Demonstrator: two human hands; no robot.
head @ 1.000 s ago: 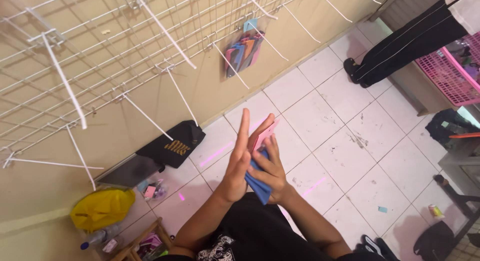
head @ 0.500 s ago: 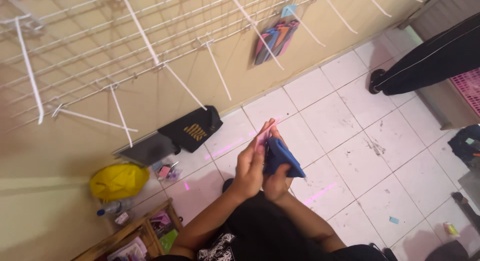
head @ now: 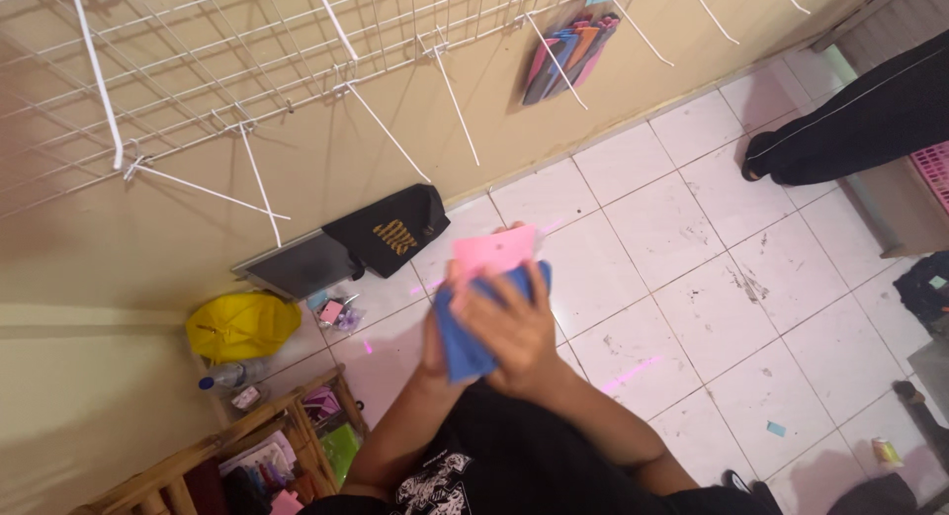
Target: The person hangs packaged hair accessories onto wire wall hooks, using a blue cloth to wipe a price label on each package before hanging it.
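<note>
**Two hands holding flat pink and blue sleeves above a tiled floor**

Positions are given relative to the pink sleeve, taken from left to right. Far to the left of it and lower, a yellow bag is seen on the floor at the foot of the wall, with a clear bottle just below it and a wooden rack of coloured items lower still. Up and to the left of the pink sleeve, a white wire grid with long hooks is fixed to the beige wall. Just left of the pink sleeve, a black bag and a dark flat panel are propped against the wall base. The left hand is mostly hidden behind the sleeves; its grip is closed on them from behind, only its edge and wrist being visible. The pink sleeve is held upright in front of the person's chest, well above the white floor tiles. Directly below and touching it, a blue sleeve is grasped. The right hand is laid over the front of the blue sleeve, fingers spread and pressing on it, so its grip is clenched on that piece. Above and to the right of the pink sleeve, a bunch of coloured sleeves is hung on one hook. Far to the right, another person's dark trouser leg and shoe are shown on the tiles.
</note>
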